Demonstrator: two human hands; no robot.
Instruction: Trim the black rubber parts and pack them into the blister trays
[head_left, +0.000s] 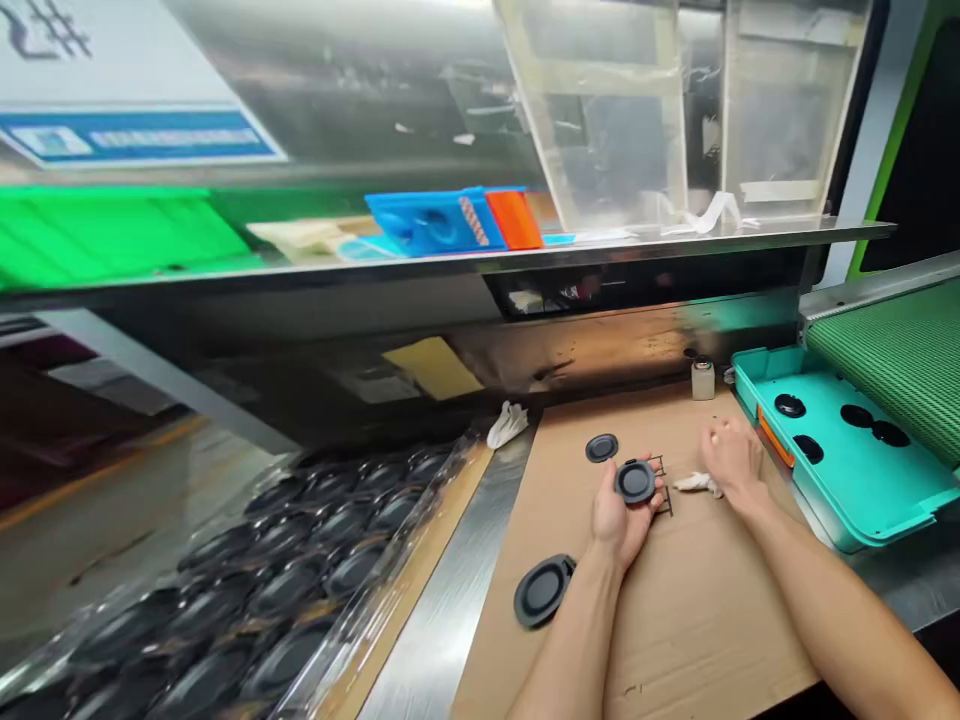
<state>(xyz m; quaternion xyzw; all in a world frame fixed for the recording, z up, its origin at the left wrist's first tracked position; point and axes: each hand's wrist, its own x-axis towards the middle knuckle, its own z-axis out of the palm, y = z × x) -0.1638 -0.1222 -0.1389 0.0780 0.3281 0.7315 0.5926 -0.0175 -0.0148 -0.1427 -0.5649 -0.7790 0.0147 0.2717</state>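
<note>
My left hand point(619, 515) is palm up, its fingers curled around a round black plastic lid-like part point(635, 482) with a raised ring. Beyond it, a second round black part point(601, 447) lies on the cardboard sheet point(705, 610). A larger one with a tab point(544, 591) lies beside my left forearm. My right hand point(731, 455) is closed above the cardboard, and what its fingers hold, if anything, is hidden. A crumpled white cloth or tissue point(697, 483) lies against its left side. Thin black lines point(667, 500) show beside my left fingers.
On the right, a teal tray point(847, 450) with several black discs stands by a green conveyor belt point(900, 340). Clear trays of black round parts point(292, 585) are at left. A small pale bottle point(703, 380) stands at the back. A metal shelf point(450, 265) overhangs the bench.
</note>
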